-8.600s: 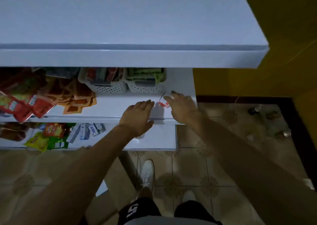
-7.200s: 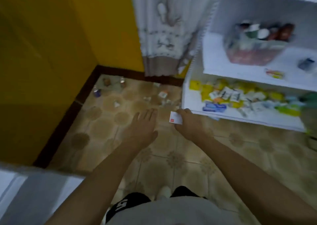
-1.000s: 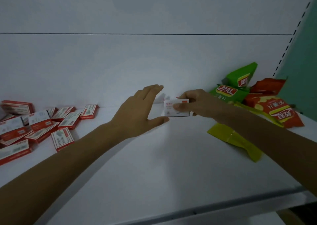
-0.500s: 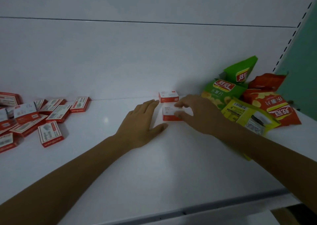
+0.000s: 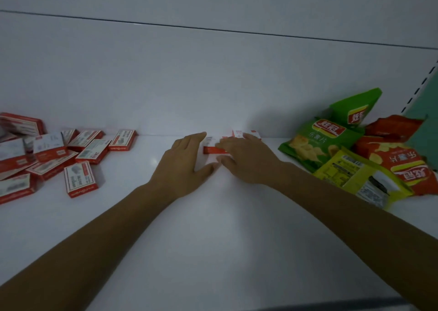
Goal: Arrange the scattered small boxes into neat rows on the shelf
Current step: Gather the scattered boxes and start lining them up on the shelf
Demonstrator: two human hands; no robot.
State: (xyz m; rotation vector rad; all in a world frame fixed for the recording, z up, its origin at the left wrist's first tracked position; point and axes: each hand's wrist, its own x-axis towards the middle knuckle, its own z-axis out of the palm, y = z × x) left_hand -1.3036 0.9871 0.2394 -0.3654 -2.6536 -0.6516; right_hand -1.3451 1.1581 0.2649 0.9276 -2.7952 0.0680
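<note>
A small red and white box [image 5: 211, 148] lies on the white shelf [image 5: 213, 227] near the back wall. My right hand [image 5: 246, 160] covers its right part, fingers on top and thumb at its front edge. My left hand [image 5: 183, 162] lies flat and open against the box's left side. A second small box [image 5: 246, 134] stands just behind, against the wall, partly hidden by my right fingers. Several more red and white boxes [image 5: 80, 180] lie scattered in a loose pile [image 5: 47, 152] at the left of the shelf.
Snack bags crowd the right end of the shelf: green ones [image 5: 317, 142], a red one [image 5: 398, 161] and a yellow one [image 5: 362, 180] toward the front. The white back wall [image 5: 213, 80] rises directly behind the boxes. The shelf's front edge [image 5: 355, 304] runs along the bottom.
The box in my right hand has come down onto the shelf in front of the box at the wall. Both hands have closed in around it, the left one sliding up to its side.
</note>
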